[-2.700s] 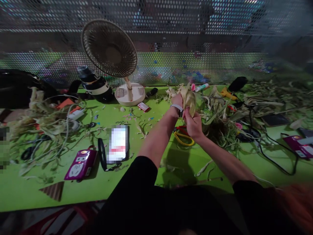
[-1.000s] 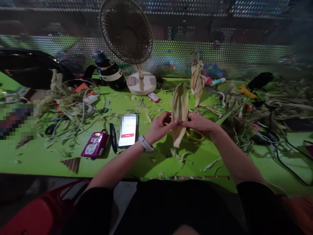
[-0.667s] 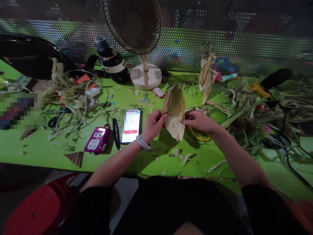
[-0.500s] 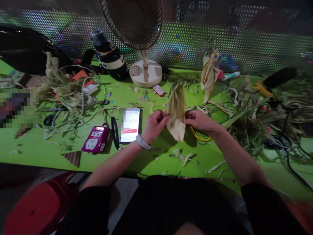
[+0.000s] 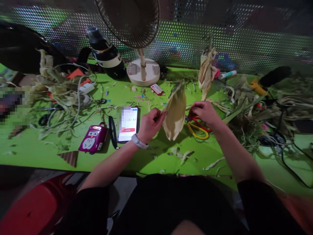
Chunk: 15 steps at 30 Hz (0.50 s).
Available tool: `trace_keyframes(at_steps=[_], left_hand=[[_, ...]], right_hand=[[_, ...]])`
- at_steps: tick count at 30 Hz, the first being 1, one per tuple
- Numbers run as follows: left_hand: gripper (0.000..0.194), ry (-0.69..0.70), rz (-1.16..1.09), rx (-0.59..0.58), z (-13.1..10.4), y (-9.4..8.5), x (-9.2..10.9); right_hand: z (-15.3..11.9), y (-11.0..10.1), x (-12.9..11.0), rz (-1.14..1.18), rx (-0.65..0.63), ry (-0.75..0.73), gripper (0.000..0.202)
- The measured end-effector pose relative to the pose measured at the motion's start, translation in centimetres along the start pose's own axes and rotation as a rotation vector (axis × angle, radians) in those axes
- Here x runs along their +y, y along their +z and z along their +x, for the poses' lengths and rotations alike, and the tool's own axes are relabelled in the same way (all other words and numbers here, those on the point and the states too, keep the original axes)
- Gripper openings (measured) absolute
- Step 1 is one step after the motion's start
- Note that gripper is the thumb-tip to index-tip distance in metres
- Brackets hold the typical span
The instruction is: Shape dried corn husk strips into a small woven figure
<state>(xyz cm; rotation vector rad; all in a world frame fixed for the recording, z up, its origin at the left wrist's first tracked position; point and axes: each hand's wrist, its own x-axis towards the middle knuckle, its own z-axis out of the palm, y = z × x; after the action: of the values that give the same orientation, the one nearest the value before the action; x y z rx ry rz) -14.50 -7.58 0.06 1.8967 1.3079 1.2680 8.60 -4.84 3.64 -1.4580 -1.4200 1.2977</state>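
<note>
A pale, dried corn husk hangs upright above the green table, its left edge pinched in my left hand. Just right of the husk, my right hand is bent over scissors with red and yellow handles. Its fingers are curled at the scissors' pivot and red handle; they no longer touch the husk. A phone with a lit screen lies left of my left hand.
Behind stand a fan and a dark bottle. A purple socket block is at left. Husk piles lie on the right and left, near a yellow-and-black tool. A husk bundle stands at the back.
My right hand has let go of the husk's right edge and moved to the scissors, whose red handle now shows. The husk has turned in my left hand. The view has shifted slightly.
</note>
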Motion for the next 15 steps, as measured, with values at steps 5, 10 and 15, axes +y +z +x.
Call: trace_keyframes(at_steps=[5,10,15], left_hand=[[0.021,0.026,0.072,0.024,-0.4,0.1,0.4],[0.02,-0.005,0.048,0.038,-0.2,-0.2,0.4],[0.025,-0.256,-0.218,-0.005,1.2,-1.1,-0.5]], right_hand=[[-1.2,1.8,0.0,-0.196,0.022,-0.035,0.027],[-1.4,3.4,0.8,-0.358,-0.059,-0.078,0.016],[-0.5,0.9,0.4,0.043,-0.266,0.065,0.016]])
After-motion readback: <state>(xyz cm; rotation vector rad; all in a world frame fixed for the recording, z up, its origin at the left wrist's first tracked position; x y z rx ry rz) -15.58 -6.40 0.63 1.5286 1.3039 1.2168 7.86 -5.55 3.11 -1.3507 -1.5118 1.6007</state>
